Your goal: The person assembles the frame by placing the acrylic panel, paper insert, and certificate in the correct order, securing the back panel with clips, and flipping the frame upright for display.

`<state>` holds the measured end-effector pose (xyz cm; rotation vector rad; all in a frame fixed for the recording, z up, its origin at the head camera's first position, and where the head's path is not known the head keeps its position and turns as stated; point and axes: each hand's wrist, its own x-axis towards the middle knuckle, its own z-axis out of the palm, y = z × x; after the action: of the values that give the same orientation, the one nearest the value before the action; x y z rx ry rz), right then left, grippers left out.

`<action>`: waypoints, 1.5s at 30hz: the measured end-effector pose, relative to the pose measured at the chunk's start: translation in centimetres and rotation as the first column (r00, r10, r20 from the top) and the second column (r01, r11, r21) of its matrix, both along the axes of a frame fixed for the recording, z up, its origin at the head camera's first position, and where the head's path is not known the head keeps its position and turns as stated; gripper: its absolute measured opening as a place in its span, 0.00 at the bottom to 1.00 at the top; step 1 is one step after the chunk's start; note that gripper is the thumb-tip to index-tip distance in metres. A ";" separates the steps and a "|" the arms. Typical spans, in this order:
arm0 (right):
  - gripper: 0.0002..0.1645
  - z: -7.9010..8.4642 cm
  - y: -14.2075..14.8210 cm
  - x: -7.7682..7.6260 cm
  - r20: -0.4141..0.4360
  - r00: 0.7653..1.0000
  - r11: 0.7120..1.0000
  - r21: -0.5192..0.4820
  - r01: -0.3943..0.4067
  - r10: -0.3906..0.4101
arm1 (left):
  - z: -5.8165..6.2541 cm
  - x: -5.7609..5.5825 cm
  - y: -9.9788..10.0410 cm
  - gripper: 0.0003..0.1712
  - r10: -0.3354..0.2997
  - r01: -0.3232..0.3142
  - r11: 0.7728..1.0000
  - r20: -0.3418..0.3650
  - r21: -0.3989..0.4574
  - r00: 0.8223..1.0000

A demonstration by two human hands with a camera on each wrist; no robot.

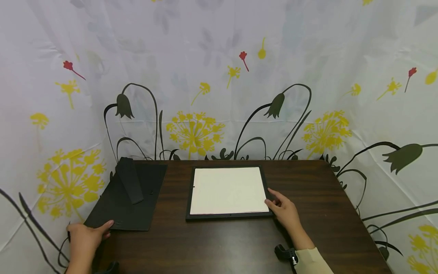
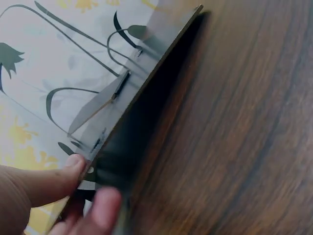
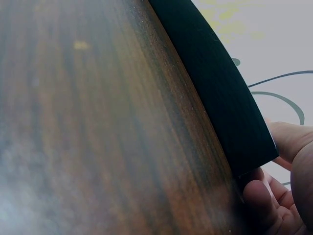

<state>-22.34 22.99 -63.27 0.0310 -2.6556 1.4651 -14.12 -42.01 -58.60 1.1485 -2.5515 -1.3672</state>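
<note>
At the left of the table, a black picture-frame backing board carries a folded easel leg on its upper face. My left hand pinches its near left corner, thumb on top and fingers beneath. Seen edge-on in the left wrist view, the board is tilted above the wood. A black picture frame lies in the middle, with a white sheet inside its rim. My right hand grips the frame's right side; in the right wrist view its fingers curl under the frame at a corner.
Both things are on a dark brown wooden table. A floral curtain hangs along the table's far edge and sides. A black strapped device sits on the right wrist, by a pale yellow sleeve.
</note>
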 end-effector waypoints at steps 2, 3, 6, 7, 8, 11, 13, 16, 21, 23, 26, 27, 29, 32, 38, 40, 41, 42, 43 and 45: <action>0.31 0.0 0.0 0.0 -0.001 1.000 1.000 0.004 -0.002 0.002 | -0.1 -0.1 0.2 0.71 0.078 -0.052 0.978 -0.119 0.203 0.990; 0.31 0.0 0.0 0.0 0.001 1.000 1.000 0.003 -0.003 0.003 | -0.1 -0.3 0.3 0.70 0.119 -0.068 0.956 -0.164 0.286 0.979; 0.30 0.0 0.0 0.0 0.005 1.000 1.000 -0.003 -0.002 0.002 | 0.1 -0.3 0.6 0.67 0.191 -0.079 0.914 -0.250 0.398 0.949; 0.31 0.0 0.0 0.0 0.005 1.000 1.000 -0.004 -0.004 0.004 | 0.2 -0.2 0.6 0.66 0.204 -0.083 0.911 -0.265 0.405 0.942; 0.30 0.0 -0.1 -0.1 0.006 1.000 1.000 -0.008 -0.003 0.003 | 0.4 -0.2 0.7 0.64 0.218 -0.092 0.909 -0.276 0.406 0.936; 0.30 0.1 -0.1 0.0 0.005 1.000 1.000 -0.014 -0.011 0.011 | 0.7 0.0 0.8 0.59 0.253 -0.122 0.911 -0.299 0.394 0.920; 0.31 0.1 -0.1 0.0 0.006 1.000 1.000 -0.020 -0.015 0.015 | 0.8 0.1 0.9 0.59 0.272 -0.134 0.908 -0.316 0.397 0.909; 0.31 0.0 -0.2 0.0 0.010 1.000 1.000 -0.023 -0.010 0.010 | 0.6 0.3 1.1 0.48 0.297 -0.133 0.906 -0.378 0.403 0.877; 0.30 0.0 -0.2 0.0 0.021 1.000 1.000 -0.016 0.003 -0.003 | 0.2 0.3 1.5 0.20 0.339 -0.122 0.884 -0.440 0.450 0.831; 0.30 0.0 -0.1 -0.1 0.023 1.000 1.000 -0.015 0.005 -0.004 | 0.3 0.2 1.6 0.21 0.339 -0.106 0.875 -0.441 0.473 0.831; 0.30 0.0 -0.1 -0.1 0.020 1.000 1.000 -0.016 0.001 0.000 | 0.6 -0.1 1.8 0.30 0.272 -0.078 0.901 -0.416 0.427 0.868; 0.30 0.0 -0.1 -0.1 0.019 1.000 1.000 -0.014 0.001 -0.001 | 0.7 -0.3 1.9 0.33 0.254 -0.066 0.905 -0.408 0.421 0.877; 0.30 0.0 -0.1 -0.1 0.020 1.000 1.000 -0.012 0.004 -0.004 | 0.9 -0.4 2.0 0.37 0.214 -0.059 0.922 -0.377 0.382 0.901; 0.30 -0.1 -0.1 -0.1 0.023 1.000 1.000 -0.009 0.006 -0.006 | 1.0 -0.5 2.1 0.40 0.196 -0.054 0.927 -0.357 0.370 0.913; 0.30 0.0 -0.1 0.0 0.023 1.000 1.000 -0.008 0.007 -0.007 | 1.5 -0.5 2.5 0.51 0.213 -0.056 0.917 -0.368 0.394 0.905; 0.30 0.0 -0.1 0.0 0.023 1.000 1.000 -0.008 0.006 -0.006 | 1.7 -0.4 2.6 0.53 0.202 -0.043 0.920 -0.377 0.391 0.904; 0.30 0.0 -0.1 0.0 0.024 1.000 1.000 -0.007 0.007 -0.006 | 1.8 -0.4 2.7 0.52 0.193 -0.034 0.923 -0.384 0.384 0.903; 0.30 0.0 -0.1 0.0 0.024 1.000 1.000 -0.007 0.007 -0.007 | 1.8 -0.4 2.7 0.51 0.186 -0.025 0.925 -0.394 0.380 0.900; 0.30 0.0 -0.1 0.0 0.024 1.000 1.000 -0.006 0.007 -0.007 | 1.9 -0.4 2.8 0.50 0.185 -0.021 0.925 -0.403 0.379 0.896; 0.30 0.0 -0.1 0.0 0.022 1.000 1.000 -0.007 0.007 -0.007 | 1.9 -0.3 2.9 0.45 0.190 -0.016 0.925 -0.425 0.380 0.885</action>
<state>-22.36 22.92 -63.23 0.0050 -2.6649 1.4818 -14.42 -39.09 -56.69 0.8449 -1.9315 -1.8758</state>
